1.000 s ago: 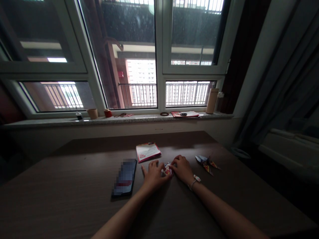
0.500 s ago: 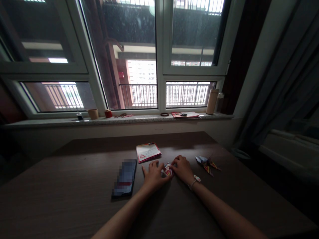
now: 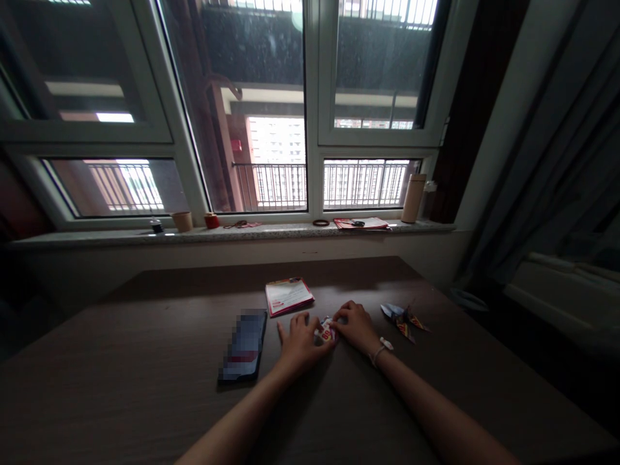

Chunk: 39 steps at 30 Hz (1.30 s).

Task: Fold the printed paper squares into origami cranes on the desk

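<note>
Both hands rest on a dark wooden table (image 3: 145, 400) with a small folded piece of red and white printed paper (image 3: 326, 332) between them. My left hand (image 3: 300, 342) lies over the paper's left side, fingers partly spread, thumb against the paper. My right hand (image 3: 357, 326) pinches the paper's right edge with curled fingers; a white band sits on that wrist. A finished folded paper figure (image 3: 402, 318) lies just right of my right hand. A stack of red-edged paper sheets (image 3: 287, 296) lies beyond my hands.
A dark phone (image 3: 243, 345) lies left of my left hand. On the stone windowsill (image 3: 290, 231) stand a small cup (image 3: 183, 221), a red pot (image 3: 210, 221), papers (image 3: 361, 223) and a tall beige flask (image 3: 414, 197). A curtain (image 3: 547, 161) hangs at right.
Both hands stay on the folded paper with only slight finger shifts; my right wrist has turned a little. The view has drifted slightly.
</note>
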Each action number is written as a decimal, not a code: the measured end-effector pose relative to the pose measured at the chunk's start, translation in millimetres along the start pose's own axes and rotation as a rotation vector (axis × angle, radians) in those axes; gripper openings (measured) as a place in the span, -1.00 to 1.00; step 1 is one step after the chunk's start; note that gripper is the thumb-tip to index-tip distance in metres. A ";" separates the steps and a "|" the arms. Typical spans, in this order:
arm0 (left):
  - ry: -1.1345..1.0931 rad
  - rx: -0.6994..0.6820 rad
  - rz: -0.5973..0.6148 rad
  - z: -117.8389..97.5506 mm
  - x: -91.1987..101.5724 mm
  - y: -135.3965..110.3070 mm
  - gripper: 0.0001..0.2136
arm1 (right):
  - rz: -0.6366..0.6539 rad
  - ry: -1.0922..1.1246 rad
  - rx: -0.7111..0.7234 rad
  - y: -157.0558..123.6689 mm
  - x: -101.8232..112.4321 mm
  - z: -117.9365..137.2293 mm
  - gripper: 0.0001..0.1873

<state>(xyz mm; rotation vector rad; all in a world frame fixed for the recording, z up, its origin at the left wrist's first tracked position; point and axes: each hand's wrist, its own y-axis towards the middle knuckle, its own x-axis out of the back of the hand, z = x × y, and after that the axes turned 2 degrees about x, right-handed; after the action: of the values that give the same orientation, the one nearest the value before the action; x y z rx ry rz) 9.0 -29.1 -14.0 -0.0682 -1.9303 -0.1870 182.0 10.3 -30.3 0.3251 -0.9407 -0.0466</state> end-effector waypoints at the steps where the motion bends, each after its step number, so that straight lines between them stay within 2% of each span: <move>1: -0.003 -0.001 -0.002 0.4 -0.6 0.1 -0.55 | 0.001 0.000 0.003 0.0 0.2 0.0 -0.82; 13: 0.004 0.004 -0.008 0.1 -1.5 -0.2 -0.55 | 0.001 0.018 -0.016 2.8 -3.1 -3.1 -0.84; 19: -0.014 0.017 -0.004 0.7 -2.1 0.4 -0.51 | -0.002 -0.014 -0.027 4.4 -5.2 -8.9 -0.69; 32: -0.045 -0.050 -0.040 3.1 -3.7 0.2 -0.61 | 0.043 -0.023 -0.038 2.9 -2.3 -4.1 -0.73; 39: -0.017 -0.095 -0.020 2.4 -0.7 1.9 -0.69 | 0.036 -0.031 -0.021 1.1 -2.5 -2.9 -0.74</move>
<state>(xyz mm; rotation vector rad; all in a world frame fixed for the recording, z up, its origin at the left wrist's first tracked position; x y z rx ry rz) 7.3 -26.8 -15.3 -0.1147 -1.9387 -0.2925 182.7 12.5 -33.5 0.2890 -0.9762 -0.0283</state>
